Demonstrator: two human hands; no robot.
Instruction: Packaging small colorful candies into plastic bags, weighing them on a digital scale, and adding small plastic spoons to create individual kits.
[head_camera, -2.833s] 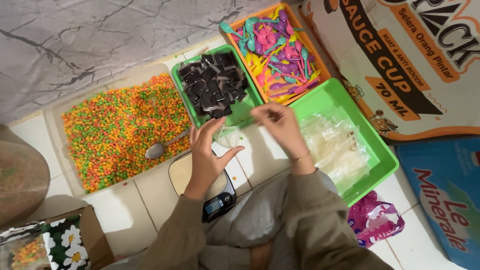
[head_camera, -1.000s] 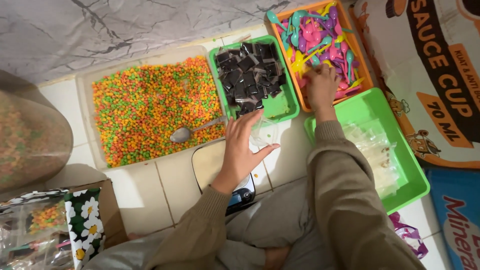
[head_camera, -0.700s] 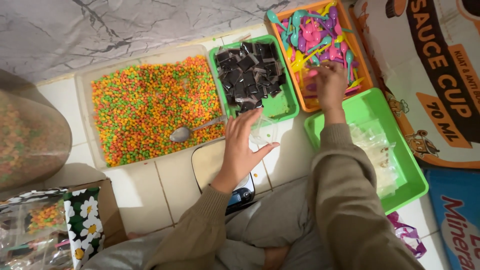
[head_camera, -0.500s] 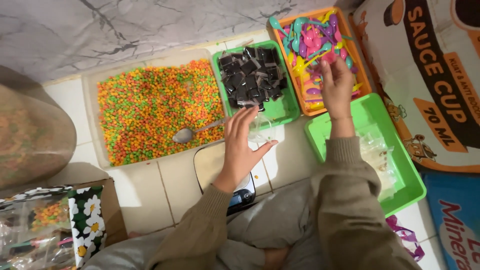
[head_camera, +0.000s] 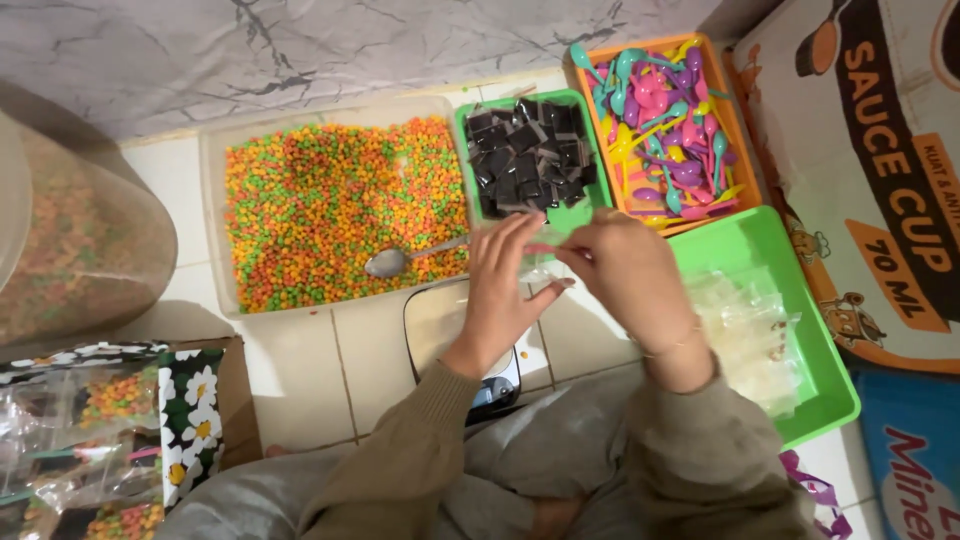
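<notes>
Seen from above, over a white tiled floor (head_camera: 300, 370) beside a grey marbled wall.

Left hand (head_camera: 505, 290) raised over the middle of the floor, fingers spread and half curled, fingertips pinching the edge of a small clear plastic pouch (head_camera: 540, 262). Right hand (head_camera: 625, 280) just beside it, fingers bent inward, gripping the same pouch from the other side, with something thin and pink showing at the fingertips; too small to tell what. Pouch held between both hands, above the floor, just in front of the near edge of the green plastic tray of black square packets (head_camera: 530, 155). Both arms in olive-brown knit sleeves.

Beneath the left hand, a small digital kitchen scale with a pale platform (head_camera: 440, 325), resting on the floor against the knees.

Along the far edge of the floor, by the wall: a wide clear plastic tub filled with orange, green and yellow round candy pieces (head_camera: 320, 200), a metal spoon (head_camera: 395, 260) lying at its near edge; next, the green tray; then an orange plastic tray heaped with small pink, purple, teal and yellow plastic spoons (head_camera: 670, 120).

Near the right edge, a larger green plastic tray holding clear plastic bags (head_camera: 800, 400). Beyond it, a printed cardboard box (head_camera: 880, 180).

At the near left corner, a flower-patterned box of filled clear packets (head_camera: 110, 430). Above it, a large clear bag of candy pieces (head_camera: 80, 240).
</notes>
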